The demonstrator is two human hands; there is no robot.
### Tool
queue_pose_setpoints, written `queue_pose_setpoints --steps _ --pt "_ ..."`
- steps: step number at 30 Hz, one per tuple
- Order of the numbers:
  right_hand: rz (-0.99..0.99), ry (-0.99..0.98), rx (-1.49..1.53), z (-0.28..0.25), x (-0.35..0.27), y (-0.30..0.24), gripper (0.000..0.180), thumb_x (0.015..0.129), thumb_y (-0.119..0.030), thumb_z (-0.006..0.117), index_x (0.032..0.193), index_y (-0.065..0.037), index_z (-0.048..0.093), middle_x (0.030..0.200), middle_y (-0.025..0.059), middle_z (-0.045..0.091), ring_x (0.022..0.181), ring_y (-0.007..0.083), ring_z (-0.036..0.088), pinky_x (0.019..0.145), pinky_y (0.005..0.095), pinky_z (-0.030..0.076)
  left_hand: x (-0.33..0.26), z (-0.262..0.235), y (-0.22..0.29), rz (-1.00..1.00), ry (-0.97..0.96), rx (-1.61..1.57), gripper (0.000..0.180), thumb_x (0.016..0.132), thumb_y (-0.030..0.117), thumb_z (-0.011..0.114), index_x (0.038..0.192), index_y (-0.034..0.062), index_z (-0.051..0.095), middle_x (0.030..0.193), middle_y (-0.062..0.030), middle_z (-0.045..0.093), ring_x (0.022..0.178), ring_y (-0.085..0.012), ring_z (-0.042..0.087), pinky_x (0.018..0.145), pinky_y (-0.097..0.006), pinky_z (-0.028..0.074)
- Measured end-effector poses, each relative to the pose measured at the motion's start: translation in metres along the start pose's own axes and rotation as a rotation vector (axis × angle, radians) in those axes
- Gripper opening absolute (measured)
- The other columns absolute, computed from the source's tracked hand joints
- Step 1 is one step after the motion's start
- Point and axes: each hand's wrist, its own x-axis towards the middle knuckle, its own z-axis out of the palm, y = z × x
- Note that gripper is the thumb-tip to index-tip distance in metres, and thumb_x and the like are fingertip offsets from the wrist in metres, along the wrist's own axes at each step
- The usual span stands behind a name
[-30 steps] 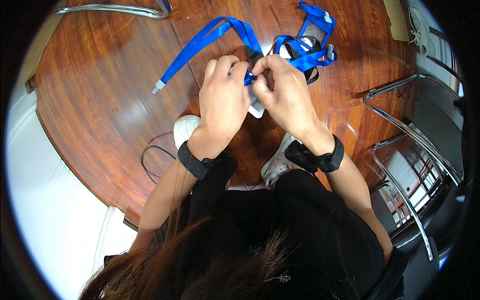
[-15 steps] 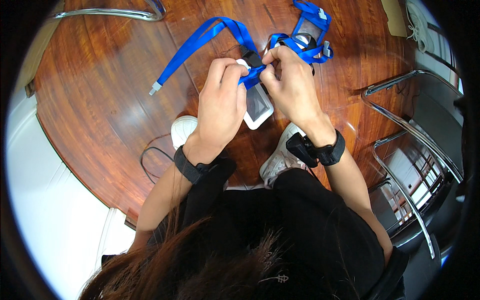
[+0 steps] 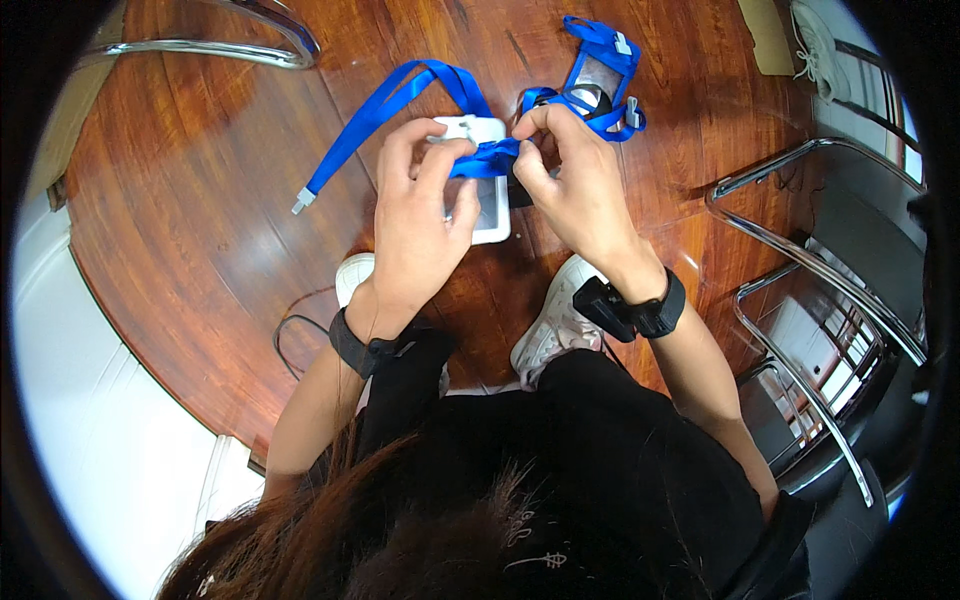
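Between my two hands a bunched part of a blue lanyard point(image 3: 487, 158) is pinched above a white-framed badge holder point(image 3: 487, 128). My left hand point(image 3: 425, 220) has its fingers bent over the strap and holder at the left. My right hand point(image 3: 582, 195) pinches the strap's right end between thumb and forefinger. From there the lanyard loops out to the upper left, ending in a pale clip point(image 3: 303, 201) on the wooden surface. Fingers partly cover the holder, and how the strap meets it is hidden. A dark piece point(image 3: 518, 190) shows just right of the holder.
Beyond my right hand lies another blue lanyard point(image 3: 592, 34) with a clear badge holder point(image 3: 600, 75). Chrome-framed chairs point(image 3: 780, 155) stand at the right, and a chrome chair leg point(image 3: 200, 48) at upper left. My white shoe point(image 3: 565, 310) and a thin black cable point(image 3: 283, 335) lie below.
The badge holder has shifted left and turned more upright, its top now showing above the strap. Both hands have moved slightly left, still holding the strap.
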Motion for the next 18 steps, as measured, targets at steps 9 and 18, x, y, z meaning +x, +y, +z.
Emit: queue_pose_setpoints --steps 9,18 --pt "0.081 -0.139 0.394 0.006 -0.003 -0.014 0.007 0.086 -0.003 0.058 0.092 -0.004 0.055 0.082 0.0079 0.057 0.075 0.0150 0.058 0.065 0.0298 0.046 0.005 0.005 -0.016 -0.289 -0.125 -0.596 0.049 0.082 0.005 0.070 0.127 0.0077 0.051 0.122 -0.0109 0.052 0.114 -0.0215 0.052 0.100 -0.035 0.041" --pt "0.272 -0.331 0.896 -0.003 0.000 -0.007 0.009 0.090 0.003 0.051 0.096 -0.001 0.055 0.089 0.0007 0.057 0.087 0.0080 0.055 0.077 0.0236 0.047 0.013 -0.007 -0.024 -0.494 -0.223 -1.011 0.053 0.084 0.001 0.069 0.118 0.0134 0.031 0.110 -0.0116 0.058 0.092 -0.0177 0.065 0.071 -0.028 0.056"
